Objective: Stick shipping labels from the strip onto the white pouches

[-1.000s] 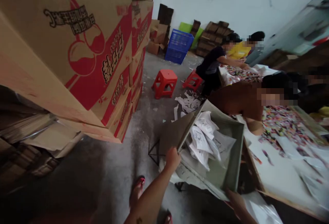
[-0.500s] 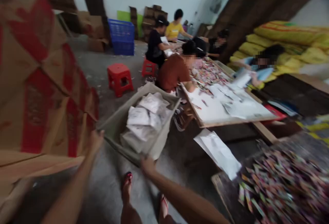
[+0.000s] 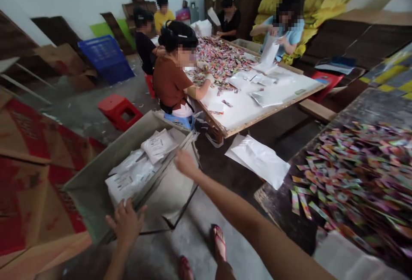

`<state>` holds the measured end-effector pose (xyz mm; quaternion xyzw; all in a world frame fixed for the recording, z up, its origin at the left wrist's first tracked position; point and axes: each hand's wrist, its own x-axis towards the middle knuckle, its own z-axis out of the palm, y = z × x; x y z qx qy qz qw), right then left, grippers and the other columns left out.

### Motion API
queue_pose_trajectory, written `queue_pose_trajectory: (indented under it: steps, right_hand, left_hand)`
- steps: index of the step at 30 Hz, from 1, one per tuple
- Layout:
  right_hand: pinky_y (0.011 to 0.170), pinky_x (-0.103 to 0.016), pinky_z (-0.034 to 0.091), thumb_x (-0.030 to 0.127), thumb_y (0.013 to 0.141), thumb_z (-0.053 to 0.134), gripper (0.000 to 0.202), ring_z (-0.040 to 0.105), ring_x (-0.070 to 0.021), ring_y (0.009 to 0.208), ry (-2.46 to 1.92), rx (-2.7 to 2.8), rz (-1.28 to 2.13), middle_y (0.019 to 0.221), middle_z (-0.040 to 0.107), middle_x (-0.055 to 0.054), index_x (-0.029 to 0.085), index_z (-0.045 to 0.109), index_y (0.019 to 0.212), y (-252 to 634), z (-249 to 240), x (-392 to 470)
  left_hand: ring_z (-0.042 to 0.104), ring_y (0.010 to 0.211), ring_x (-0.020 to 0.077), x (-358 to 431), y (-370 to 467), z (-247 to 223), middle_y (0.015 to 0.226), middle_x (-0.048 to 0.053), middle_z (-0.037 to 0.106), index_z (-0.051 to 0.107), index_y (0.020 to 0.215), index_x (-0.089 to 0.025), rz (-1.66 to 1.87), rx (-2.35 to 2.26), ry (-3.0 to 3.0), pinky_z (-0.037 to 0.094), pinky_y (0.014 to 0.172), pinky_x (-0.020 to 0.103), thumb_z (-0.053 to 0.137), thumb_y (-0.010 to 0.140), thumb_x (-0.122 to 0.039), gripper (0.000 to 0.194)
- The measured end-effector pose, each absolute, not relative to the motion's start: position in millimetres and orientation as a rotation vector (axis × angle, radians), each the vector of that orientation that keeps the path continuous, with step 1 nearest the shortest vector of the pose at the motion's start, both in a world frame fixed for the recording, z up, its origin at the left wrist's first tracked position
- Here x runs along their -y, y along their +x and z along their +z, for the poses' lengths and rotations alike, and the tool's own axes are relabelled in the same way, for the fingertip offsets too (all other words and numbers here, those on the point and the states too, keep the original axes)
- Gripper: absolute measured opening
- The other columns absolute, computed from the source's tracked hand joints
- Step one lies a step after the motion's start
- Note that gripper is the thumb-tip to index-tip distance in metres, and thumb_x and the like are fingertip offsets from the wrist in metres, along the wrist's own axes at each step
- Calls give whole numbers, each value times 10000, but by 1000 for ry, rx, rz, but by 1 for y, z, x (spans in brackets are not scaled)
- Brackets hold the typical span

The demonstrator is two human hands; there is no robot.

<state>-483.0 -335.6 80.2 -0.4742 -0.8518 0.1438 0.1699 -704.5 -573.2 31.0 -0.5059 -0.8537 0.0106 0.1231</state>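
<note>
Loosely, my left fingers [image 3: 123, 215] spread at the grey bin's [image 3: 170, 188] near rim, contact unclear; the bin lies at their twelve o'clock. My right fingers [image 3: 181, 160] clench that rim, white packets [image 3: 141, 166] inside at their nine o'clock.

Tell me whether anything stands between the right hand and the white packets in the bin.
Yes: the near wall of the bin runs between the right hand and the white packets. No lid covers them from above.
</note>
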Motion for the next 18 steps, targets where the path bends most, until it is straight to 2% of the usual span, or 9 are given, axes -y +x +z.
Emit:
queue_pose_trajectory:
  steps: [2,4,6,9,11,14,18]
  right_hand:
    - [1090,-475,222,400,911,495,413,407,-255,1251,-1320,2398,423,1308,515,-135,107,556,1195,-498,89,296]
    - [1112,-450,137,412,908,492,382,447,-248,1199,-1286,2415,454,1155,628,-133,84,649,1023,-506,93,269]
    - [1111,-450,106,422,902,492,393,512,-241,1097,-1269,2433,460,973,690,-122,87,686,838,-508,92,261]
    - [1104,-469,80,429,913,447,454,531,-253,1048,-1299,2400,431,902,692,-151,74,682,756,-502,83,285]
    - [1099,-483,80,432,918,411,470,531,-265,1048,-1334,2364,423,898,686,-159,79,676,757,-493,76,321]
    - [1088,-529,116,434,895,427,399,554,-292,1011,-1395,2296,425,881,681,-135,145,662,751,-481,66,396]
    - [1025,-605,245,507,793,514,294,588,-342,923,-1538,2045,471,804,663,-108,246,634,728,-492,42,515]
  left_hand:
    - [356,1280,365,571,-710,27,1410,229,402,456,1294,-53,56,2439,-1445,187,1057,614,386,865,-447,586]
    - [355,1293,344,569,-716,24,1428,208,402,491,1279,-63,72,2398,-1463,209,1066,580,389,876,-383,524]
    - [342,1317,328,570,-721,20,1442,185,405,524,1265,-79,70,2368,-1480,196,1080,570,385,876,-296,466]
    - [288,1365,328,584,-734,17,1463,172,383,540,1263,-89,5,2357,-1516,128,1102,593,397,842,-187,455]
    - [281,1373,328,600,-751,18,1463,161,384,557,1249,-98,-59,2358,-1608,93,1113,598,399,824,-139,456]
    - [265,1387,292,623,-791,25,1466,121,384,586,1222,-139,-138,2352,-1749,76,1136,563,374,836,-109,442]
    - [246,1398,241,629,-862,40,1471,109,379,620,1167,-175,-292,2381,-1819,103,1148,518,357,820,-57,451]
